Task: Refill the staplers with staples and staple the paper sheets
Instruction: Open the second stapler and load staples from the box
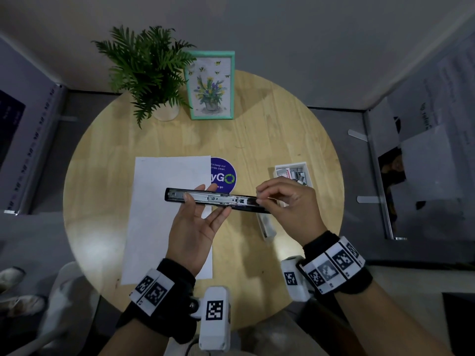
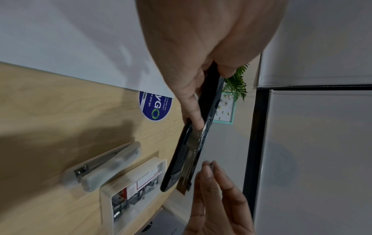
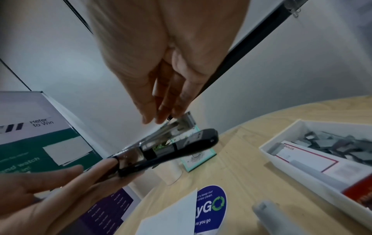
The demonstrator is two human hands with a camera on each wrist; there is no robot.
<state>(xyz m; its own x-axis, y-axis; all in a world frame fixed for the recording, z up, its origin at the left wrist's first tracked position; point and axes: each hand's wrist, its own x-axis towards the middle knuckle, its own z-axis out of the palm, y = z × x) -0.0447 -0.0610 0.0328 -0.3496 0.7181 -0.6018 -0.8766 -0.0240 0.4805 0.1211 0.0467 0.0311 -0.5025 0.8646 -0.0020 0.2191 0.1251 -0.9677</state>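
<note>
Holding the opened black stapler (image 1: 216, 200) level above the desk (image 1: 270, 134), left hand (image 1: 195, 227) cradles it over the paper sheet (image 1: 159, 191), thumb on the channel. Right hand (image 1: 288, 201) pinches something small at the magazine's end; left wrist view suggests a staple strip (image 2: 211, 164), too blurred to confirm. Only wrist views show the grey stapler (image 2: 104, 167) clearly, beside the staple tray (image 3: 314, 152).

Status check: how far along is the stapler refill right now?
Done: the black stapler is opened flat, its metal channel exposed. In hand: the left hand holds it while the right hand pinches something small at its end. Left: the grey stapler lies on the table; the paper sheets look unstapled.
</note>
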